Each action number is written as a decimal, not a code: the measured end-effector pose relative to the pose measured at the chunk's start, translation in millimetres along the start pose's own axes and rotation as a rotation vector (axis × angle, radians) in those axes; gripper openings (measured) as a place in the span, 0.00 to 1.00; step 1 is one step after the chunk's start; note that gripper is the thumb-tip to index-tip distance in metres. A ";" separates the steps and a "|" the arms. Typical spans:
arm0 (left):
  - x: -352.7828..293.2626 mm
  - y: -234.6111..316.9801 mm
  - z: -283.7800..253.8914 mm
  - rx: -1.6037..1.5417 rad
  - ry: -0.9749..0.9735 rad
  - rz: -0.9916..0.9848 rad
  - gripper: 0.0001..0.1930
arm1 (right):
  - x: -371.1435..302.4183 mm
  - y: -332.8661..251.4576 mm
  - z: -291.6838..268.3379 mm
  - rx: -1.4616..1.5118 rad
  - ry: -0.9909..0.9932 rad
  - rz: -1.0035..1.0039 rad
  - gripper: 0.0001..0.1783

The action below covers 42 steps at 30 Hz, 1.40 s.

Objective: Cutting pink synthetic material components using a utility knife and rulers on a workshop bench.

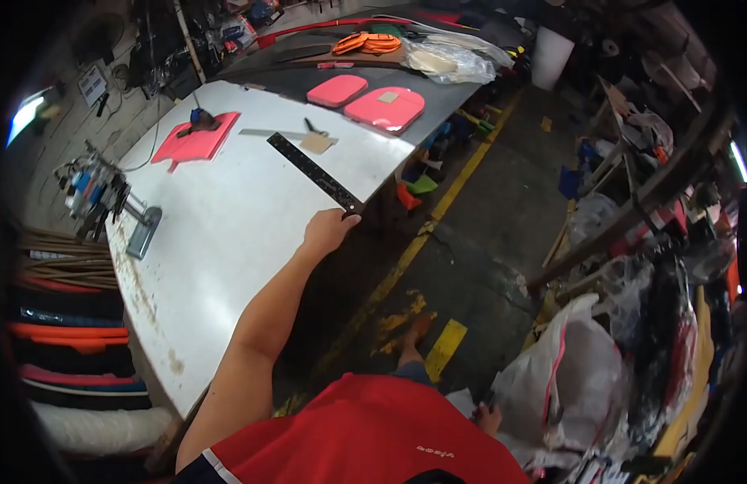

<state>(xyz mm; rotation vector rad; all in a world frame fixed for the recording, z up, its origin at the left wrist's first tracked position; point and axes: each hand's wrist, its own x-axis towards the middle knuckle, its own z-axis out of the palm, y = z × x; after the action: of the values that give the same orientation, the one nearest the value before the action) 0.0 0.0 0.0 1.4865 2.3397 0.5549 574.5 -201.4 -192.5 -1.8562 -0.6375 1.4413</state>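
Observation:
My left hand [331, 230] reaches over the right edge of the white table [220, 274], closed on the near end of a black ruler [313, 172] with pale markings. The ruler slants away to the far left across the tabletop. Just beyond it lie a metal straightedge [268, 132], a small tan piece of card [318, 143] and a dark-handled tool [312, 127]. Low by my side, my right hand [488, 418] has curled fingers and is beside a pale sheet [462, 402]; what it grips is unclear.
Pink rounded pads [385, 109] and a pink piece [197, 139] with a dark tool on it lie farther up. A clamp-like metal stand [144, 232] stands at the left edge. Fabric rolls [75, 331] are stacked below. A large white sack [563, 371] stands at right.

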 end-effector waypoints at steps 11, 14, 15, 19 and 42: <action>349.9 96.8 75.0 0.006 -0.054 0.054 0.30 | 277.4 -399.0 210.6 -0.132 -0.185 -0.412 0.09; 430.4 110.8 91.5 0.010 -0.060 0.116 0.30 | 319.3 -488.2 259.4 -0.168 -0.217 -0.566 0.07; 455.4 108.3 99.5 -0.015 -0.053 0.125 0.30 | 331.6 -507.2 275.5 -0.182 -0.219 -0.565 0.07; 547.2 99.0 131.5 -0.051 -0.059 0.081 0.30 | 400.2 -545.3 333.9 -0.181 -0.328 -0.525 0.06; 636.1 172.8 136.0 0.032 0.049 -0.601 0.25 | 543.3 -754.2 944.0 -1.329 -1.090 -1.470 0.53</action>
<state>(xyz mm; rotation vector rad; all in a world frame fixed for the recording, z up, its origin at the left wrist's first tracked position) -63.3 666.3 -71.0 0.7116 2.6607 0.3911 -168.4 890.5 -88.4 -0.3234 -3.0779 0.6785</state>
